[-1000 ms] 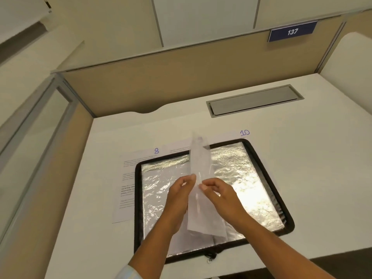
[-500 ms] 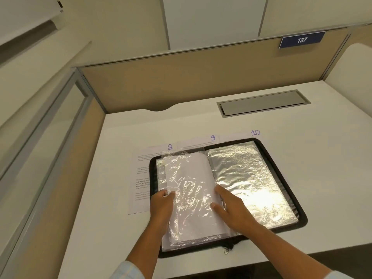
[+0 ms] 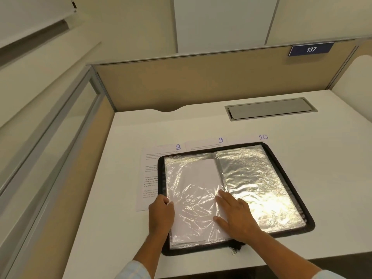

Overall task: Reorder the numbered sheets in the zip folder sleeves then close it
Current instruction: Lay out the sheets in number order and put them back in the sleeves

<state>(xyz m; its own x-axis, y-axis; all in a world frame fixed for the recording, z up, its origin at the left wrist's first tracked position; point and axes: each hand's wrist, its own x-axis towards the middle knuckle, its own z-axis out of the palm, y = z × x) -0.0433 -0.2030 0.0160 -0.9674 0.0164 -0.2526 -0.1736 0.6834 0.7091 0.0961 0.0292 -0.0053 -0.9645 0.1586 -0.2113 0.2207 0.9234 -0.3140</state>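
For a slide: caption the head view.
Left hand grips the sleeve, right hand presses it flat in the open zip folder.

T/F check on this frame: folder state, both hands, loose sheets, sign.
1. The zip folder lies open on the desk. True.
2. The right hand rests flat on a sleeve. True.
3. The left hand rests on bare desk. False: it holds the sleeve's left edge.
4. The numbered sheets sit inside sleeves. False: they lie on the desk, tucked under the folder's far side.
5. The sign reads 173. False: 137.
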